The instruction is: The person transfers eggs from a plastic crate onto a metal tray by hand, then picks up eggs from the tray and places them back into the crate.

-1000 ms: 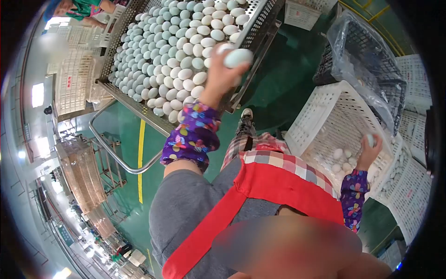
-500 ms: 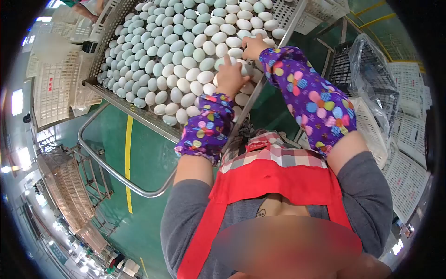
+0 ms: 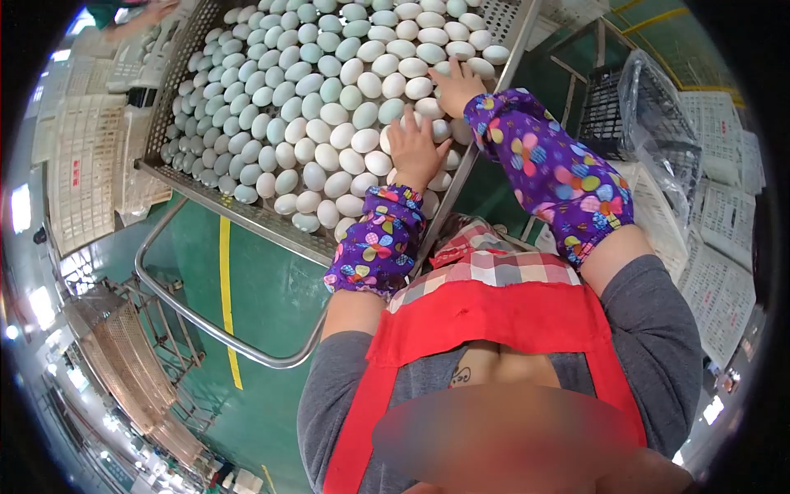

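Both hands lie palm down with fingers spread on the eggs (image 3: 309, 84), released rather than clenched. The left hand (image 3: 415, 152) touches eggs near the right-hand side of the tray (image 3: 239, 216); the right hand (image 3: 457, 89) lies on others just beside it, farther out. Whether either palm hides a gripped egg, I cannot tell.

The eggs, white and pale blue-green, lie close together over most of the perforated metal tray. Bare tray shows in its far right corner, past the right hand, and small gaps show between some eggs. Both sleeves (image 3: 543, 160) pass over the tray's raised rim, which stands between the eggs and the wearer's red apron (image 3: 485, 317).

Outside the left side, a bent metal rail (image 3: 218, 331) sticks out above the green floor (image 3: 271, 309), where a yellow line (image 3: 226, 288) runs through an open stretch. Right of the tray, a black crate (image 3: 601, 115) partly covered with clear plastic (image 3: 650, 107) and a white crate (image 3: 658, 218) crowd the floor. More white crates stand at both outer sides. Another person's arm (image 3: 138, 23) shows by the far left corner.
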The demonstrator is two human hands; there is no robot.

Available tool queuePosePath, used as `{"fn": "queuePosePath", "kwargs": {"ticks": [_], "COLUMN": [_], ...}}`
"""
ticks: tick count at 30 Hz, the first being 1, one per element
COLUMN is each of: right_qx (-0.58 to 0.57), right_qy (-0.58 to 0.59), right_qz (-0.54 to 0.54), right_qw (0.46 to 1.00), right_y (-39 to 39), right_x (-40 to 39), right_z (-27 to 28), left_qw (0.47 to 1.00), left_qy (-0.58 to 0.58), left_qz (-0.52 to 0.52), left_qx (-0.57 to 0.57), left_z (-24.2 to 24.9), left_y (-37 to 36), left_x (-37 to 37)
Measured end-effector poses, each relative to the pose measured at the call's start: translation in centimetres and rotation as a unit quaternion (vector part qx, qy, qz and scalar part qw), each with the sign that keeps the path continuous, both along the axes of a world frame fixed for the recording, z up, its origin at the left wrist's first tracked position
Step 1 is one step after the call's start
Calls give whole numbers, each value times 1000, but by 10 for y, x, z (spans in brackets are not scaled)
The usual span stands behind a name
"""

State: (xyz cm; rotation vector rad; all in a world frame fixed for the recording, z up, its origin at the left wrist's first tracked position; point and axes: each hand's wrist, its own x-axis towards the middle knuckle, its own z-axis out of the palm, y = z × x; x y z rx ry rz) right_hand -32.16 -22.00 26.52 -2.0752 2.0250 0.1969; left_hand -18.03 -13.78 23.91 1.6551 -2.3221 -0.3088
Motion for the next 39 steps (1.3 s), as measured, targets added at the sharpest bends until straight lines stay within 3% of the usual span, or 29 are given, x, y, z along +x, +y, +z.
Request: {"fn": "queuePosePath", "kwargs": {"ticks": [2, 3, 5, 8, 10, 12, 14, 16, 17, 20, 22, 23, 25, 27, 28, 30, 32, 36, 39], "right_qx": [-55, -122, -270, -341, -372, -371, -288, -139, -64, 73, 146, 155, 174, 230, 258, 200, 123, 172, 188], "right_qy": [-39, -92, -185, -190, -173, -173, -86, -56, -38, -63, -159, -148, -127, -115, -109, -103, -84, -107, -141], "right_qz": [69, 97, 147, 69, -59, -190, -351, -428, -460, -374, -351, -328, -277, -265, -255, -218, -221, -197, -292], "right_qw": [995, 983, 933, 918, 910, 892, 887, 891, 885, 922, 911, 920, 936, 929, 926, 950, 964, 959, 927], "right_y": [22, 35, 66, 129, 190, 265, 340, 394, 424, 487, 487, 488, 490, 486, 483, 465, 468, 452, 457], "right_x": [-11, -20, -53, -136, -214, -284, -336, -385, -394, -405, -408, -408, -411, -421, -427, -439, -441, -459, -488], "right_z": [23, 36, 65, 118, 137, 148, 135, 65, 41, -34, -66, -69, -75, -82, -87, -111, -139, -121, -116], "left_qw": [1000, 999, 999, 995, 994, 987, 973, 962, 938, 868, 814, 786, 740, 722, 711, 693, 733, 768, 792], "left_qy": [-21, -25, -50, -94, -102, 14, 132, 213, 257, 258, 232, 183, 26, -274, -318, -406, -387, -357, -331], "left_qz": [10, 6, 2, -19, -40, -79, -117, -149, -206, -419, -531, -555, -628, -572, -582, -580, -543, -497, -448], "left_qx": [0, 34, -1, 5, -12, -142, -151, -80, -103, -71, 43, 201, 241, 275, 233, 139, 132, 192, 248], "left_z": [-11, -8, -13, 3, -18, -5, 50, 83, 107, 147, 115, 112, 53, 24, 16, -3, -72, -84, -86], "left_y": [2, -1, -6, -14, -28, -25, -11, 4, 24, 82, 132, 160, 204, 238, 249, 249, 243, 225, 237], "left_x": [-4, -7, -13, -29, -32, -45, -70, -122, -154, -248, -310, -332, -371, -406, -413, -424, -416, -418, -419]}}
